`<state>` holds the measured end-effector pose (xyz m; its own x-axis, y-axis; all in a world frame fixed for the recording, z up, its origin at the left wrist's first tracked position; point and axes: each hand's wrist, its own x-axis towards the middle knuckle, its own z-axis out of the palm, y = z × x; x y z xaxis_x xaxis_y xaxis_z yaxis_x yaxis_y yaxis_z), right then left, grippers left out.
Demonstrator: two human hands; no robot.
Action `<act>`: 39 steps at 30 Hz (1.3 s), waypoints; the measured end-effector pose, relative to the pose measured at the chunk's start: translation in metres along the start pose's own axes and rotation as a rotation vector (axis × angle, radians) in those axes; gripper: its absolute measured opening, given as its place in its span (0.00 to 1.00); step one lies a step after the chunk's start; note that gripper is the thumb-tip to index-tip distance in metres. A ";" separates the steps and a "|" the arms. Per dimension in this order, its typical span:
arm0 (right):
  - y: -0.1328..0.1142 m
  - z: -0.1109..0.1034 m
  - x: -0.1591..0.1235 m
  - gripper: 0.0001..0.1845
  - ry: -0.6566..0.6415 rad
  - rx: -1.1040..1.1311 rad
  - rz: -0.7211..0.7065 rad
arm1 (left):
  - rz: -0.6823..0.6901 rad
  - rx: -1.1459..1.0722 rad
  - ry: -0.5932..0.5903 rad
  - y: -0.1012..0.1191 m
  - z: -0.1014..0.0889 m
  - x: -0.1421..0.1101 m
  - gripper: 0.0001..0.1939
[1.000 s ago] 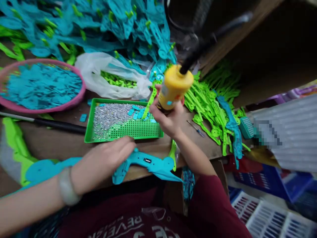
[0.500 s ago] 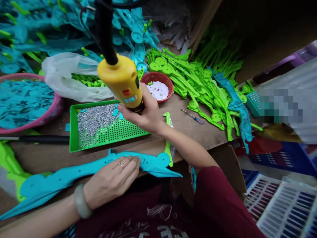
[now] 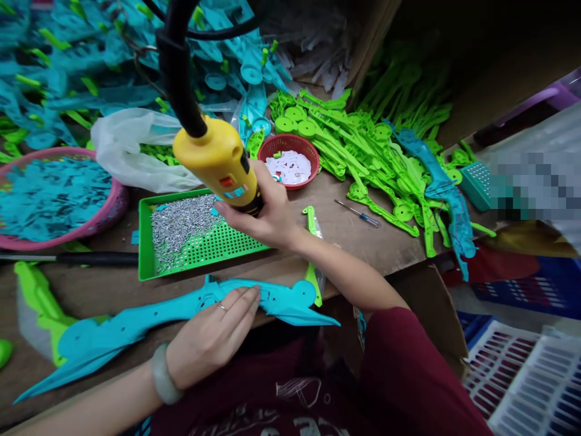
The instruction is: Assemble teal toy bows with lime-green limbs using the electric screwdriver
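Note:
My right hand [image 3: 272,209] is wrapped round a yellow electric screwdriver [image 3: 215,163] hanging from a black cable. Its driving end is hidden behind the green tray. A long turquoise plastic part [image 3: 179,306], shaped like a toy weapon's shell, lies along the table's near edge. My left hand [image 3: 218,327], fingers together, holds its right half down; the thumb is hidden. Under the turquoise part's left end sits a lime green piece [image 3: 39,300] with a clear sheet. Just behind the turquoise part stands the green tray [image 3: 204,251] of small silver screws [image 3: 181,224].
A pink basket [image 3: 106,212] of turquoise pieces stands left, a red basket [image 3: 313,175] of white pieces at centre back. Lime green parts [image 3: 345,145] are heaped at right near a small screwdriver [image 3: 358,213]. A lime green strip [image 3: 311,266] lies beside my right forearm.
The whole view has shifted slightly to the right. My left fingers lie a little flatter on the turquoise part. The yellow screwdriver stays in my right hand, still above the tray.

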<state>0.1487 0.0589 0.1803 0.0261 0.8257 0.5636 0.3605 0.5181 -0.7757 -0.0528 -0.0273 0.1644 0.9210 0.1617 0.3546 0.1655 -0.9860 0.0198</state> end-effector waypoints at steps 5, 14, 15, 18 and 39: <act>0.000 0.000 0.000 0.21 -0.012 -0.016 0.004 | -0.036 -0.115 0.010 -0.001 0.002 -0.006 0.20; 0.001 0.000 -0.001 0.23 -0.024 0.051 0.014 | -0.004 -0.153 -0.011 -0.010 0.002 -0.007 0.21; 0.001 -0.001 -0.001 0.24 -0.033 0.039 0.035 | -0.014 -0.155 -0.020 -0.011 0.001 -0.007 0.21; -0.001 -0.001 0.000 0.24 -0.037 0.008 0.094 | -0.049 -0.171 -0.065 -0.009 -0.001 -0.009 0.21; -0.094 0.003 0.006 0.22 0.020 0.498 0.152 | -0.617 -0.950 0.411 -0.028 -0.029 0.045 0.11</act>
<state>0.1118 0.0161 0.2564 0.0630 0.8978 0.4360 -0.1362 0.4405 -0.8874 -0.0265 0.0059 0.2069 0.5682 0.7619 0.3109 0.0538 -0.4115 0.9098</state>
